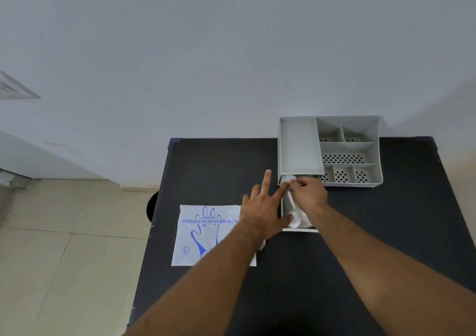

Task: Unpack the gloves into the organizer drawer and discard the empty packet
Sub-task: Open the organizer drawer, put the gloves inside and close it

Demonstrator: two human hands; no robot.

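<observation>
- Gloves (296, 214) lie in the pulled-out drawer (300, 229) of the grey organizer (371, 129).
- Right hand (307, 194) pinches the bundle's far end; left hand (262, 207), fingers spread, presses the near end.
- Unpacking looks done (just tucking).
- Left: shut drawer, bin the packet (203, 232) on the table (219, 165).

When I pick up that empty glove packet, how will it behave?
The packet looks like thin printed plastic film lying flat on the table, so it will probably flop and fold. It seems very light and may slide. Its glossy surface suggests pinching an edge works best.
</observation>
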